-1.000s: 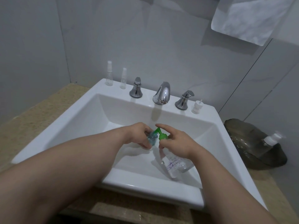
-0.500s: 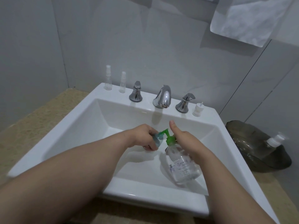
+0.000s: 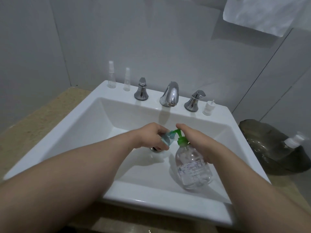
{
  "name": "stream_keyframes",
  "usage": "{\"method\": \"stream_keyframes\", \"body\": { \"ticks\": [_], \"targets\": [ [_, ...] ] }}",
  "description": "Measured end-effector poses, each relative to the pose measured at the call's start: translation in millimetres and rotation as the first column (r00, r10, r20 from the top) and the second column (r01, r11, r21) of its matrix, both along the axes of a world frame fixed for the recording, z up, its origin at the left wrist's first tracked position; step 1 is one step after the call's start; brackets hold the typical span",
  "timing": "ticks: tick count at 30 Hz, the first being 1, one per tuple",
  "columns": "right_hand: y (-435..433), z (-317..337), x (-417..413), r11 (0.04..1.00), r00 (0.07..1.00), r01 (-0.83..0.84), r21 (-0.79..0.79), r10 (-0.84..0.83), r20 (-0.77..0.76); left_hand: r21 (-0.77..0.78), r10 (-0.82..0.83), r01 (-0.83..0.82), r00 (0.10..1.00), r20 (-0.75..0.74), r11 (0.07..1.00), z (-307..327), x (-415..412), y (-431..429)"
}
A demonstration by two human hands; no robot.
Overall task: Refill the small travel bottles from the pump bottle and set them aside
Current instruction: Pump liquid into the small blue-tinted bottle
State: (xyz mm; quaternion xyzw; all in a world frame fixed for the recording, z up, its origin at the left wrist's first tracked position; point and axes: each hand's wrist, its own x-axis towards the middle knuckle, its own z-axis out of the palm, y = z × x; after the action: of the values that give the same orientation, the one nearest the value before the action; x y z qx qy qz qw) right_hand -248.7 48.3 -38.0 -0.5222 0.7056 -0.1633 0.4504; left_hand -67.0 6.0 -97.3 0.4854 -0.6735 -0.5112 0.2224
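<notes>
A clear pump bottle with a green pump head stands over the white sink basin. My right hand wraps its neck from the right, one finger lying on top of the pump. My left hand grips a small bluish travel bottle tilted with its mouth at the green spout. Two clear spray travel bottles stand on the sink's back left ledge. A white pump cap sits on the back right ledge.
Chrome faucet with two handles lines the back ledge. The drain shows below my left hand. A dark glass dish holding a white-capped bottle sits on the beige counter at right. A towel hangs above.
The pump bottle has come from tilted to more upright and shifted a little right. My right hand's finger now lies on the pump top. The left hand keeps the small bottle at the spout.
</notes>
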Motion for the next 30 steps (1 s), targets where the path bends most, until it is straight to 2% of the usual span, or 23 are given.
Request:
{"method": "stream_keyframes", "body": {
  "ticks": [5,9,14,19,30],
  "targets": [
    [0,-7,3,1.0,1.0,0.016,-0.022,-0.016,0.013,-0.025,-0.002,0.003,1.0,0.02,1.0,2,0,0],
    [-2,-6,6,1.0,0.996,-0.004,-0.023,0.002,-0.091,-0.053,0.002,0.001,0.998,0.063,0.999,4,-2,1],
    [-7,-7,5,0.999,0.991,-0.045,0.007,0.045,-0.125,-0.031,-0.018,0.02,0.997,0.074,0.999,4,-3,4],
    [-12,-9,1,0.998,0.992,-0.059,-0.008,0.058,-0.112,-0.011,-0.043,0.044,0.995,0.094,0.999,-2,-3,2],
    [-20,-14,1,0.994,0.99,-0.099,0.04,0.103,-0.097,-0.022,0.038,-0.036,0.996,0.085,0.999,-4,-1,-3]
  ]
}}
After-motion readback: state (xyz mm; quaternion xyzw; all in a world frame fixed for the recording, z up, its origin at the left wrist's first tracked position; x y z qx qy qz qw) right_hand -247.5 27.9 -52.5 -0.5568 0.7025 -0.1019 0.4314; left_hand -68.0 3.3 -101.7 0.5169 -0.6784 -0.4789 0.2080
